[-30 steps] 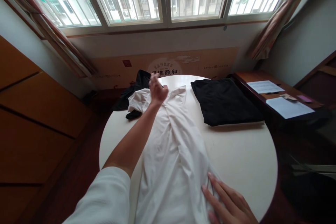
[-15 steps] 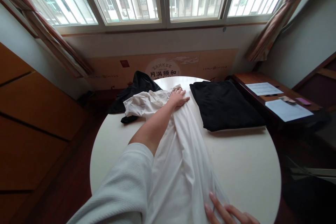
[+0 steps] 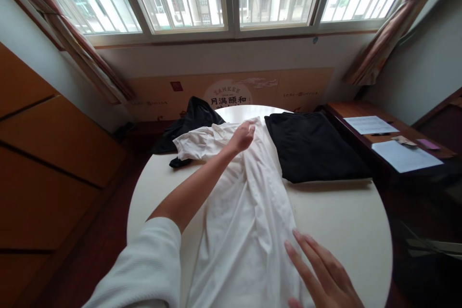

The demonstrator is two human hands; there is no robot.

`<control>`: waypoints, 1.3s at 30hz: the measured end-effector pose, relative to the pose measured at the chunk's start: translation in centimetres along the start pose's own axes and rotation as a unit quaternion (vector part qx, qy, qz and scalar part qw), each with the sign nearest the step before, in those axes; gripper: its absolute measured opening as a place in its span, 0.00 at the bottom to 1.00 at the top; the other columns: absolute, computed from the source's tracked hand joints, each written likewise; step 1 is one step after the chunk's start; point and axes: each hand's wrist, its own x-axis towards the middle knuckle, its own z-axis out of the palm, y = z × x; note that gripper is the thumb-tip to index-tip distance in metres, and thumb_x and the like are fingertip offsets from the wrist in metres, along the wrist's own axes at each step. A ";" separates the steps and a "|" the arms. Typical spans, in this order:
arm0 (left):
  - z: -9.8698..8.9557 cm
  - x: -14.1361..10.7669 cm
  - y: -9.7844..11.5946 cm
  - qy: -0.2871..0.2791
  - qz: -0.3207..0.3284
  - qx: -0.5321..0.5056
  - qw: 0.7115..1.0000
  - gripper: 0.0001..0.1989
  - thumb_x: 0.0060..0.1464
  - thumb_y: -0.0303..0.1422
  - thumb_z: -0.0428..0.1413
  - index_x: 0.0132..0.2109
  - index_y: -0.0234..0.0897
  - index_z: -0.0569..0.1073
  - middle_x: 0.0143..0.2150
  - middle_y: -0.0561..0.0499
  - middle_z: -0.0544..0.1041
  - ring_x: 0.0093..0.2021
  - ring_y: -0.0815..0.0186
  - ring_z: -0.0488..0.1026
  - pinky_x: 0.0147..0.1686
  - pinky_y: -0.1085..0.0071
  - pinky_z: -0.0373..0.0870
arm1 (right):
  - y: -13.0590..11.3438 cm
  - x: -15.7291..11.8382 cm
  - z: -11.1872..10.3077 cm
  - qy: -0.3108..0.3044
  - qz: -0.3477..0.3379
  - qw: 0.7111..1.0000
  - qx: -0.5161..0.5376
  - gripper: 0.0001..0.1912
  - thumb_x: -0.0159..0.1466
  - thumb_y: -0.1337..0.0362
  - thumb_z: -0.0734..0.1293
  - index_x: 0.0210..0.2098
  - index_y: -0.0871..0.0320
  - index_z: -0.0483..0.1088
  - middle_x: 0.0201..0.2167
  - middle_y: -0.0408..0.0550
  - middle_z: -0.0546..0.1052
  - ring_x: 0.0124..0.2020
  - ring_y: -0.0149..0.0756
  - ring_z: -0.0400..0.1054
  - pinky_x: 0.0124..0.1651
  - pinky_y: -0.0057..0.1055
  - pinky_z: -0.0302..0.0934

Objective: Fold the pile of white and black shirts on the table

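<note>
Left of the folded black cloth (image 3: 319, 147), the curled left hand (image 3: 242, 137), grip unclear, seemingly straightens the white fabric garment (image 3: 236, 226), whose creases call for smoothing by the outstretched, empty right hand (image 3: 327, 269).

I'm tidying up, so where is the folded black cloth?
The folded black cloth lies right of centre in the head view, on the round table beside the white garment.
</note>
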 end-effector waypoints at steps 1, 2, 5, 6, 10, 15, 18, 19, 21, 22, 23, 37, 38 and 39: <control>-0.1 -1.6 0.2 -0.021 0.007 0.020 1.000 0.25 0.73 0.38 0.42 0.69 0.30 0.66 0.70 0.37 0.69 0.71 0.56 0.64 0.71 0.63 0.56 | -0.1 0.8 0.3 0.000 -0.017 1.000 0.011 0.39 0.73 0.45 0.61 0.76 0.61 0.56 0.67 0.58 0.72 0.65 0.52 0.68 0.64 0.44 0.62; -0.1 -3.2 0.2 -0.046 0.012 0.043 0.998 0.26 0.73 0.39 0.43 0.70 0.28 0.64 0.72 0.36 0.67 0.73 0.56 0.62 0.72 0.63 0.53 | -0.3 1.5 0.6 -0.002 -0.030 0.999 0.017 0.40 0.73 0.45 0.61 0.75 0.63 0.57 0.68 0.60 0.70 0.68 0.53 0.64 0.68 0.46 0.57; -0.1 -7.3 -0.4 -0.122 0.010 0.133 0.983 0.31 0.73 0.42 0.45 0.75 0.30 0.59 0.77 0.36 0.57 0.78 0.55 0.51 0.75 0.60 0.44 | -1.4 2.3 1.4 -0.008 -0.070 0.997 0.021 0.42 0.71 0.37 0.60 0.72 0.61 0.63 0.70 0.62 0.67 0.74 0.57 0.54 0.73 0.52 0.49; -0.2 -8.2 -0.7 -0.140 0.006 0.161 0.977 0.32 0.73 0.44 0.44 0.75 0.32 0.58 0.78 0.37 0.54 0.79 0.54 0.48 0.75 0.57 0.42 | -1.7 2.1 1.6 -0.010 -0.082 0.996 0.017 0.45 0.68 0.33 0.61 0.72 0.59 0.63 0.71 0.63 0.66 0.75 0.59 0.51 0.72 0.53 0.51; -1.3 -8.9 -1.6 -0.163 -0.027 0.217 0.962 0.32 0.73 0.50 0.41 0.77 0.46 0.57 0.81 0.42 0.46 0.80 0.49 0.42 0.74 0.46 0.40 | -1.9 0.8 1.5 -0.028 -0.100 0.995 0.000 0.54 0.60 0.25 0.62 0.75 0.50 0.58 0.73 0.67 0.62 0.77 0.70 0.43 0.62 0.56 0.65; -1.8 -8.1 -1.4 -0.140 -0.064 0.224 0.962 0.33 0.70 0.54 0.42 0.76 0.52 0.59 0.81 0.45 0.43 0.79 0.43 0.41 0.73 0.42 0.41 | -2.0 -0.8 1.8 -0.042 -0.111 0.993 -0.025 0.51 0.64 0.30 0.63 0.76 0.51 0.55 0.74 0.69 0.59 0.76 0.72 0.44 0.56 0.58 0.71; -1.4 -8.5 -1.4 -0.031 -0.103 0.261 0.959 0.37 0.69 0.53 0.44 0.77 0.42 0.56 0.81 0.39 0.46 0.79 0.42 0.42 0.74 0.44 0.35 | -2.2 -1.7 2.8 -0.063 -0.097 0.992 -0.054 0.40 0.70 0.47 0.65 0.74 0.62 0.58 0.73 0.68 0.61 0.75 0.67 0.48 0.60 0.57 0.70; -1.3 -8.8 -1.5 0.004 -0.128 0.271 0.954 0.39 0.69 0.52 0.45 0.78 0.37 0.55 0.80 0.36 0.47 0.79 0.41 0.43 0.74 0.45 0.36 | -2.2 -2.0 3.1 -0.066 -0.093 0.991 -0.065 0.37 0.70 0.54 0.65 0.73 0.65 0.59 0.73 0.67 0.62 0.75 0.65 0.50 0.61 0.55 0.69; -1.2 -9.2 -1.7 0.030 -0.177 0.278 0.944 0.40 0.68 0.51 0.45 0.77 0.29 0.55 0.79 0.31 0.50 0.78 0.40 0.45 0.74 0.47 0.39 | -2.1 -2.6 3.7 -0.058 -0.092 0.991 -0.072 0.34 0.69 0.60 0.64 0.72 0.68 0.60 0.73 0.64 0.63 0.75 0.61 0.52 0.63 0.51 0.67; -1.3 -9.3 -1.8 0.024 -0.194 0.277 0.941 0.40 0.68 0.51 0.45 0.76 0.26 0.56 0.78 0.29 0.51 0.78 0.40 0.46 0.74 0.47 0.41 | -2.1 -2.8 4.0 -0.049 -0.096 0.992 -0.068 0.34 0.70 0.60 0.64 0.72 0.68 0.61 0.72 0.62 0.64 0.75 0.59 0.53 0.64 0.50 0.66; -1.4 -9.4 -1.9 0.017 -0.208 0.279 0.937 0.40 0.68 0.50 0.45 0.75 0.25 0.57 0.78 0.28 0.52 0.78 0.40 0.47 0.74 0.48 0.42 | -2.2 -3.0 4.2 -0.038 -0.103 0.992 -0.061 0.35 0.71 0.57 0.63 0.72 0.67 0.60 0.72 0.61 0.65 0.75 0.58 0.53 0.64 0.48 0.66; -3.4 -9.0 -5.9 0.103 -0.171 0.232 0.952 0.34 0.62 0.23 0.48 0.74 0.27 0.58 0.69 0.31 0.67 0.67 0.47 0.66 0.66 0.53 0.60 | 2.8 7.1 1.3 -0.071 0.059 0.987 0.135 0.21 0.74 0.57 0.62 0.64 0.56 0.68 0.58 0.55 0.78 0.58 0.47 0.72 0.58 0.43 0.67; -3.7 -9.0 -6.2 0.106 -0.161 0.216 0.957 0.35 0.60 0.21 0.49 0.74 0.27 0.57 0.68 0.31 0.67 0.67 0.48 0.66 0.66 0.54 0.61 | 3.4 8.9 1.8 -0.077 0.066 0.984 0.147 0.21 0.74 0.57 0.61 0.63 0.56 0.68 0.58 0.56 0.78 0.59 0.48 0.72 0.59 0.45 0.67; -3.8 -8.9 -6.5 0.111 -0.153 0.201 0.961 0.36 0.59 0.21 0.49 0.74 0.27 0.57 0.68 0.31 0.67 0.68 0.48 0.65 0.66 0.55 0.62 | 3.8 10.6 2.6 -0.086 0.067 0.982 0.157 0.20 0.74 0.57 0.61 0.62 0.56 0.69 0.58 0.57 0.77 0.59 0.49 0.71 0.59 0.46 0.67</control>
